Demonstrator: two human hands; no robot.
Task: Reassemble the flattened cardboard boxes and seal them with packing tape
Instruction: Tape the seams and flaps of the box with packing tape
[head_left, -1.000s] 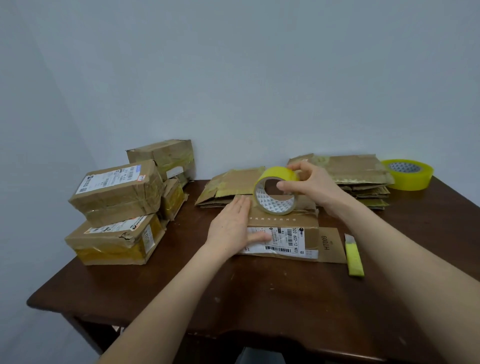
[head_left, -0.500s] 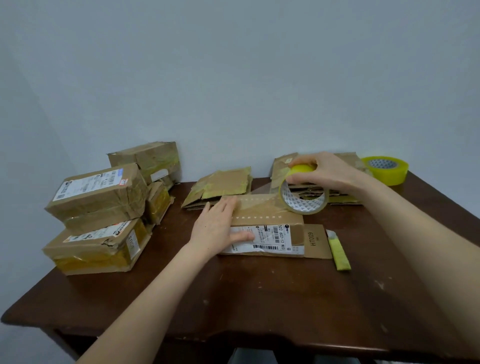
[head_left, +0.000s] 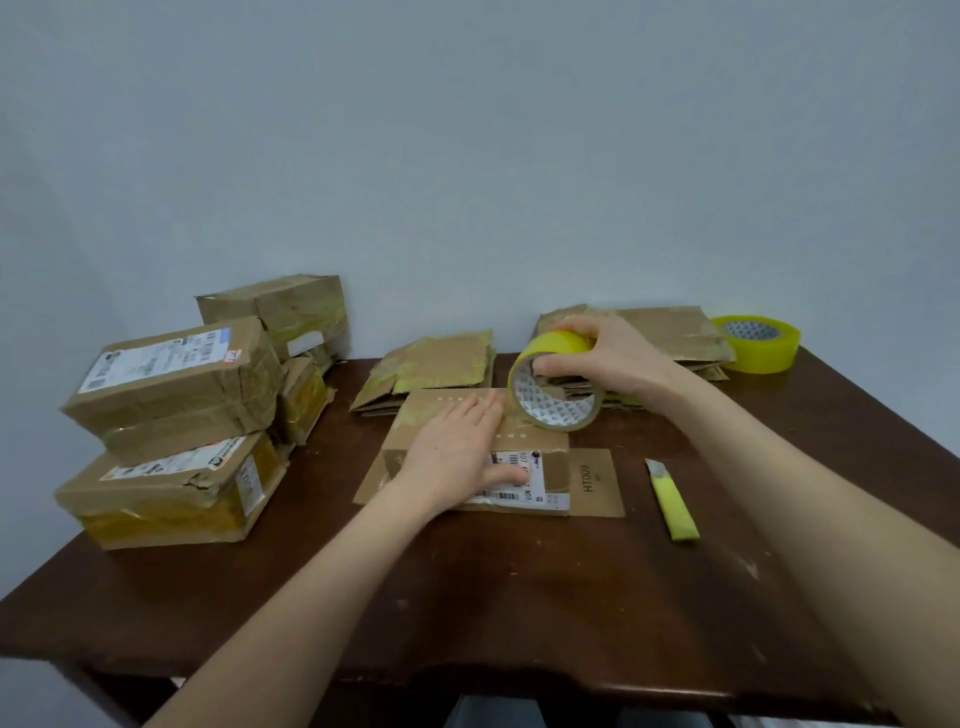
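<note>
**Tape run is underway on the middle box**

So the right hand (head_left: 618, 358) has dragged the tape roll (head_left: 556, 387) out to the right, off the box top where it sat a second ago. Fingers are curled round the rim, thumb hooked in the core. The left hand (head_left: 462, 457) has slid along too and lies flat, fingers spread, pinning the box (head_left: 535, 441) at table centre. Looks like a strip is being laid across the seam; cutting comes next, I'd guess, and the yellow knife (head_left: 672, 501) waits just right of the box.
</note>
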